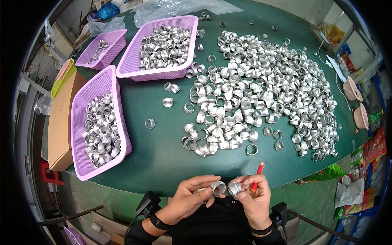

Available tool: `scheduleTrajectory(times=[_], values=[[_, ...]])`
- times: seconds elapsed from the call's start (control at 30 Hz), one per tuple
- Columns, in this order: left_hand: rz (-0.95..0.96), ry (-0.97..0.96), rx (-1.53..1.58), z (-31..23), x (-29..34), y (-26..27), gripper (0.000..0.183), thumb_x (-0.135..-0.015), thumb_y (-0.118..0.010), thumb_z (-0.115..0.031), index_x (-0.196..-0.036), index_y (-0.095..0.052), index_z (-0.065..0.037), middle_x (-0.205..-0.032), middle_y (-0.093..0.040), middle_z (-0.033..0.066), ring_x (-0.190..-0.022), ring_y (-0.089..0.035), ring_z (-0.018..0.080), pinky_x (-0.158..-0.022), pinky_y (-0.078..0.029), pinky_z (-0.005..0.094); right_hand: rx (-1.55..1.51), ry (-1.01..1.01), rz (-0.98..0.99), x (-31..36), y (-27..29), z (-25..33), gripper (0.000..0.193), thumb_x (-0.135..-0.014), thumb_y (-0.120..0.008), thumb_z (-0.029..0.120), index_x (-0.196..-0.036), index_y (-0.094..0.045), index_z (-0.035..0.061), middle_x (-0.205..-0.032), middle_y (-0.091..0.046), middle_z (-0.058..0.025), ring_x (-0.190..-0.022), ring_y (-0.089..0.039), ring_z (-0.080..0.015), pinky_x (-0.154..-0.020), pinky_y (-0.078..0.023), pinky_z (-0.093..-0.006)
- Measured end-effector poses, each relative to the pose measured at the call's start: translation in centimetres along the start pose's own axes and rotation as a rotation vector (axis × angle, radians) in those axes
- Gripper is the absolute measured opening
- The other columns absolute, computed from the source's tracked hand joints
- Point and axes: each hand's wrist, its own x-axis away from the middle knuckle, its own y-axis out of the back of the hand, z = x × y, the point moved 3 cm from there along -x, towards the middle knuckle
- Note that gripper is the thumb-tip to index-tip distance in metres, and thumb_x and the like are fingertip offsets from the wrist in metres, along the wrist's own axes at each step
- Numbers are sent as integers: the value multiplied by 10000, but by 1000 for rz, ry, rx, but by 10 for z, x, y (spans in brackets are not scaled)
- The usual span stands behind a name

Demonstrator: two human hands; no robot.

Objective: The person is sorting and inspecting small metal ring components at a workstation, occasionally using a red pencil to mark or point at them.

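Close to the table's front edge, my left hand (185, 201) pinches a silver ring (218, 188), its round opening turned toward me. A bit of metal also shows behind the left fingers, too covered to make out. My right hand (256, 204) grips a second silver ring (234, 188) with a patterned face, tilted a little apart from the first. A red pencil-like stick (257, 176) pokes up past the right fingers and seems tucked between them. Beyond the hands, a single ring (252, 150) lies on the green table (163, 163).
A wide heap of silver rings (265, 85) spreads over the table's middle and right. Purple baskets of rings stand at left: a near one (124, 134), a large one (130, 61), a small one (116, 43). A cardboard box (61, 126) adjoins the near basket. Plastic sheeting (175, 10) lies behind.
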Motion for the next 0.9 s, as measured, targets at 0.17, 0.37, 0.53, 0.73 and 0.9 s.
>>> scheduleTrajectory(times=[0.17, 0.37, 0.53, 0.73, 0.9], values=[[-118, -222, -708, -13, 2, -3, 369, -715, -701, -39, -1060, -576, 0, -952, -564, 59, -807, -573, 111, -638, -477, 211, 458, 169, 9, -2, -3, 12, 317, -706, -695, -2, -940, -482, 23, -996, -577, -163, -931, -579, -217, -732, -494, -329], [-203, -271, -1124, -21, 5, -16, 327, -635, -760, -56, -934, -637, -7, -859, -558, 66, -772, -538, 115, -669, -443, 232, 905, 365, 187, -5, -13, 14, 236, -670, -696, -34, -865, -570, 11, -856, -646, -92, -780, -616, -211, -663, -492, -294], [-446, 93, -862, -13, 2, 18, 160, -777, -627, -110, -871, -607, 19, -765, -581, 74, -611, -545, 90, -506, -418, 180, 847, 152, -7, -16, 14, -13, 163, -730, -643, -45, -862, -552, -15, -869, -637, -113, -791, -624, -193, -670, -500, -276], [-101, 290, -87, -9, 8, 26, 250, -852, -360, -115, -1025, -495, 5, -845, -578, 180, -661, -586, 193, -385, -361, 193, 322, 107, -47, -14, 12, -7, 207, -755, -594, -103, -904, -478, -19, -923, -595, -162, -873, -599, -200, -748, -508, -309], [-2, 376, 263, 17, 8, 6, 395, -912, -367, -361, -1133, -439, -42, -951, -558, 117, -768, -584, 168, -398, -391, 209, 669, 362, 387, -15, -34, 28, 203, -686, -670, -71, -814, -535, 11, -904, -628, -157, -889, -597, -243, -775, -487, -340]])
